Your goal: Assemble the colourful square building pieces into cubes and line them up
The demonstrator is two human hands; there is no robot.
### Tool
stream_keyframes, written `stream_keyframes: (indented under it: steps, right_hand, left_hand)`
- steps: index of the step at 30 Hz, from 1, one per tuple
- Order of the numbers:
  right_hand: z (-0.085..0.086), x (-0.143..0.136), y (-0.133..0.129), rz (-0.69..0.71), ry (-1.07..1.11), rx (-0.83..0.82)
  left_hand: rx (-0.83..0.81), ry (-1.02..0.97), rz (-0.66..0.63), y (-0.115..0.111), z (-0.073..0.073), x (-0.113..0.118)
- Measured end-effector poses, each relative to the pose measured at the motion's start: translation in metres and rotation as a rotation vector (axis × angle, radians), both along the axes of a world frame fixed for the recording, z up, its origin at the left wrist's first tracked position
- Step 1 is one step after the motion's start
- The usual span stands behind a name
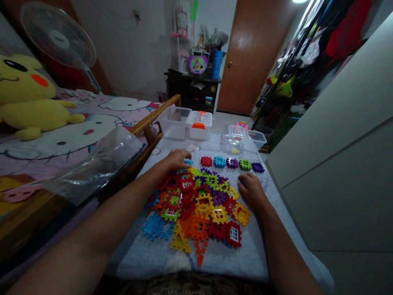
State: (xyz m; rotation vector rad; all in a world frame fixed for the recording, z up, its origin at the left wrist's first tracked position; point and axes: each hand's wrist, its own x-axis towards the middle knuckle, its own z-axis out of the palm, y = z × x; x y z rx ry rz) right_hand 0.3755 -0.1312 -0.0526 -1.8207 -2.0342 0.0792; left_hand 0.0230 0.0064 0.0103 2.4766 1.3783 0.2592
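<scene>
My left hand (177, 159) is at the left end of a row of small toothed plastic building tiles, its fingers curled over a light blue tile (188, 162) that is partly hidden. To its right in the row lie a red tile (206, 161), a blue tile (219, 162), a purple tile (232, 163), a green tile (245, 164) and a dark purple tile (258, 167). My right hand (251, 187) rests on the cloth beside the pile, fingers loosely bent and apart, holding nothing visible. Between my arms spreads a heap of mixed-colour tiles (196, 205), some with window inserts.
Clear plastic boxes stand at the table's far end: an open bin (175, 123), a box with orange latches (199, 125) and a smaller lidded box (236, 135). A wooden bed rail (156, 112) borders the left. A white cabinet (337, 164) stands right. A plastic bag (101, 164) lies left.
</scene>
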Motion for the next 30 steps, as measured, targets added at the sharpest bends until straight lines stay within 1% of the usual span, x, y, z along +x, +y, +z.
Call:
stream_keyframes:
  steps: [2, 4, 9, 11, 14, 17, 19, 22, 25, 28, 30]
  right_hand:
    - [0.0, 0.0, 0.0, 0.004, 0.0, 0.004]
    - [-0.001, 0.0, 0.001, 0.004, 0.0, 0.01]
    - [-0.002, 0.001, 0.001, 0.003, -0.004, 0.015]
    - [-0.002, 0.001, 0.001, 0.003, -0.004, 0.012]
    - [-0.002, 0.001, 0.001, 0.007, 0.002, 0.012]
    - [-0.002, 0.0, 0.001, 0.002, 0.001, 0.016]
    - [-0.002, 0.0, 0.0, -0.003, -0.003, 0.013]
    - [-0.002, 0.0, 0.0, -0.002, -0.006, 0.003]
    - [-0.001, 0.0, 0.001, -0.002, -0.012, -0.008]
    - [-0.001, 0.001, 0.001, -0.001, -0.016, -0.017]
    - [-0.001, 0.001, 0.001, -0.001, -0.016, -0.018]
  left_hand:
    - [-0.105, -0.029, -0.04, 0.0, 0.0, -0.002]
    - [-0.179, -0.057, -0.051, 0.003, 0.0, -0.006]
    - [-0.307, 0.023, -0.042, 0.013, -0.002, -0.007]
    - [-0.32, 0.029, -0.043, 0.015, -0.003, -0.003]
    - [-0.293, 0.054, -0.031, 0.015, -0.004, 0.005]
    - [-0.257, 0.103, -0.018, 0.014, -0.001, 0.011]
    - [-0.224, 0.102, -0.02, 0.015, 0.003, 0.008]
    - [-0.122, 0.041, -0.009, 0.02, 0.01, -0.01]
    - [-0.033, 0.002, 0.02, 0.024, 0.013, -0.043]
    - [-0.039, 0.076, 0.014, 0.021, 0.009, -0.073]
    - [-0.062, 0.129, -0.012, 0.015, 0.004, -0.084]
